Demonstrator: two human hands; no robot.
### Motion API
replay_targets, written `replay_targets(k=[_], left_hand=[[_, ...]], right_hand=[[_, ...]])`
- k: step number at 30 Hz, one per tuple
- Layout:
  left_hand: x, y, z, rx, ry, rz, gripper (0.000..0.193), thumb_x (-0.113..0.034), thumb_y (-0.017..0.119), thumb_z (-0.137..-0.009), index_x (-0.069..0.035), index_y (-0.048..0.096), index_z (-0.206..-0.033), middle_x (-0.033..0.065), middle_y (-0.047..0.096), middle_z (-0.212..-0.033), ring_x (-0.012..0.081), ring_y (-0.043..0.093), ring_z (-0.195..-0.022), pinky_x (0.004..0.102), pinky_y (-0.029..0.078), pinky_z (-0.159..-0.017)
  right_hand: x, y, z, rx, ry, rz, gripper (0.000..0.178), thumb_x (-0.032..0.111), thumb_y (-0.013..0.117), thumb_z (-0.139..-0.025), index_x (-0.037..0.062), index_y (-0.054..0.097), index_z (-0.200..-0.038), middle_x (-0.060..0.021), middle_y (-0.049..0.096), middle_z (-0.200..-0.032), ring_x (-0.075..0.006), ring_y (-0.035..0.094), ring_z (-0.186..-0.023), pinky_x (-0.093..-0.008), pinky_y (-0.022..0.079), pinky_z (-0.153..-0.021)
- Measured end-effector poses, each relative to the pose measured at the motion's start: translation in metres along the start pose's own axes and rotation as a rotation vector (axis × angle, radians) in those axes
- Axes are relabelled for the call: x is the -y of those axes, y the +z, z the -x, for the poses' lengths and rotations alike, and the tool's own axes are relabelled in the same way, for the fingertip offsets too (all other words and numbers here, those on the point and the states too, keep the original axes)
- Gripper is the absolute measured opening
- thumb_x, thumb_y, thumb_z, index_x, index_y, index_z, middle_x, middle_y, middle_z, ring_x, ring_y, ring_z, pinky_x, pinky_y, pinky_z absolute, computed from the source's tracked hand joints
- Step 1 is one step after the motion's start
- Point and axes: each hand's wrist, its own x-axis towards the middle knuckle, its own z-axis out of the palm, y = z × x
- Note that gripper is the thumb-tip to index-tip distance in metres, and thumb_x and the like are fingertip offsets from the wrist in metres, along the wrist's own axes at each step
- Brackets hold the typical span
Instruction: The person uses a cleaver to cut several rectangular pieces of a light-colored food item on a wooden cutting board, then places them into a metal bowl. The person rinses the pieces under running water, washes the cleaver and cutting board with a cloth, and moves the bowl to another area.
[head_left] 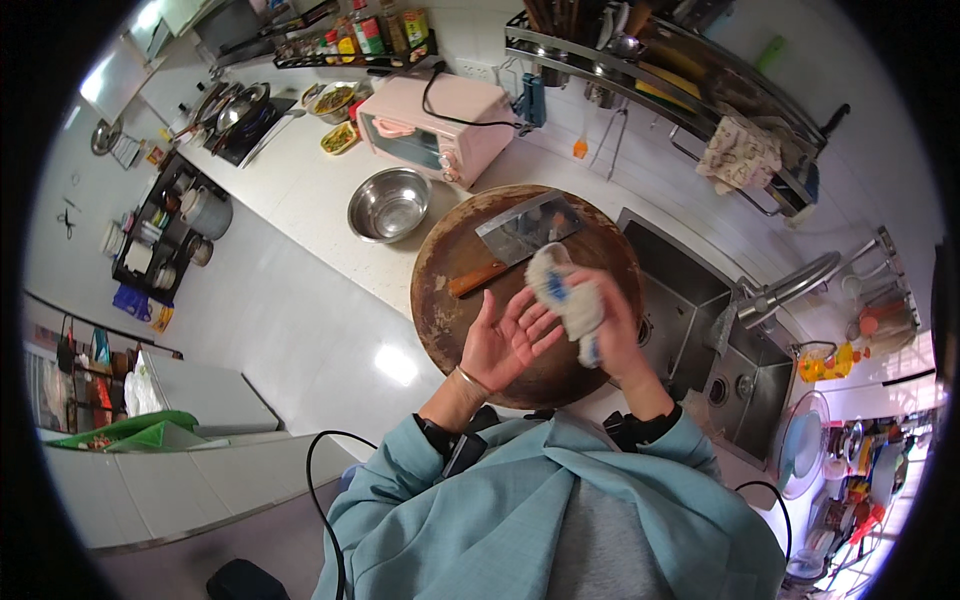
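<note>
A white cloth with blue patches [562, 293] hangs from my right hand [617, 325], whose fingers are closed on it above the board. Palm up, my left hand [505, 345] is open with its fingers spread, just left of the cloth, and nothing lies in it. Below both hands is a large round wooden cutting board [440, 330], brown and worn at the rim. A cleaver [525, 230] with a broad metal blade and a wooden handle rests flat on the board, beyond my hands. My right hand hides part of the board.
Left of the board stands a steel bowl [390, 205]. Behind are a pink toaster oven [440, 125] and dishes of food [338, 100]. A steel sink [690, 300] with a faucet [795, 288] adjoins the board's right side. A wall rack [640, 80] holds utensils above.
</note>
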Motion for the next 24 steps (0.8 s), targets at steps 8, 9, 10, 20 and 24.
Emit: replay_targets(k=[8,9,10,20,24], left_hand=[[0.023,-0.011,-0.012,-0.557,-0.019,-0.429,0.048,-0.044,0.035,-0.102,-0.015,0.044,-0.139,0.0054,0.049,-0.14,0.0234,0.046,-0.128,0.0423,0.036,-0.108],[0.02,-0.012,-0.011,-0.535,-0.039,-0.457,0.046,-0.043,0.039,-0.101,-0.015,0.046,-0.137,0.0051,0.053,-0.135,0.0234,0.05,-0.123,0.0412,0.04,-0.104],[0.015,-0.013,-0.013,-0.593,-0.017,-0.514,0.046,-0.043,0.04,-0.1,-0.014,0.047,-0.135,0.006,0.056,-0.131,0.023,0.054,-0.117,0.0399,0.044,-0.099],[0.067,0.001,-0.04,-0.492,-0.318,-0.749,0.041,-0.032,0.039,-0.102,-0.012,0.043,-0.138,0.0065,0.05,-0.136,0.0211,0.051,-0.123,0.0392,0.041,-0.104],[0.051,-0.004,-0.033,-0.519,-0.277,-0.928,0.038,-0.014,0.039,-0.103,-0.009,0.04,-0.141,0.0078,0.052,-0.134,0.0215,0.053,-0.121,0.0364,0.045,-0.101]], right_hand=[[-0.019,-0.016,0.015,0.013,0.105,1.271,0.05,0.035,0.049,-0.097,0.015,0.043,-0.142,-0.0154,0.035,-0.149,-0.0335,0.032,-0.139,-0.0506,0.021,-0.113],[-0.013,-0.024,0.016,-0.065,0.157,0.821,0.053,0.041,0.043,-0.1,0.0141,0.036,-0.145,-0.0156,0.03,-0.152,-0.0322,0.029,-0.14,-0.0462,0.021,-0.115],[-0.005,-0.028,0.021,-0.151,0.149,0.212,0.055,0.044,0.04,-0.1,0.0143,0.033,-0.147,-0.0145,0.03,-0.152,-0.0307,0.028,-0.141,-0.0452,0.021,-0.115],[0.02,-0.018,0.04,-0.017,0.264,-1.07,0.065,0.056,0.028,-0.099,0.0145,0.027,-0.149,-0.0148,0.031,-0.151,-0.0329,0.031,-0.14,-0.0482,0.03,-0.113],[0.015,-0.032,0.06,0.066,0.208,-0.43,0.046,0.026,0.046,-0.102,0.01,0.034,-0.144,-0.0127,0.039,-0.145,-0.0267,0.052,-0.123,-0.0377,0.046,-0.101]])
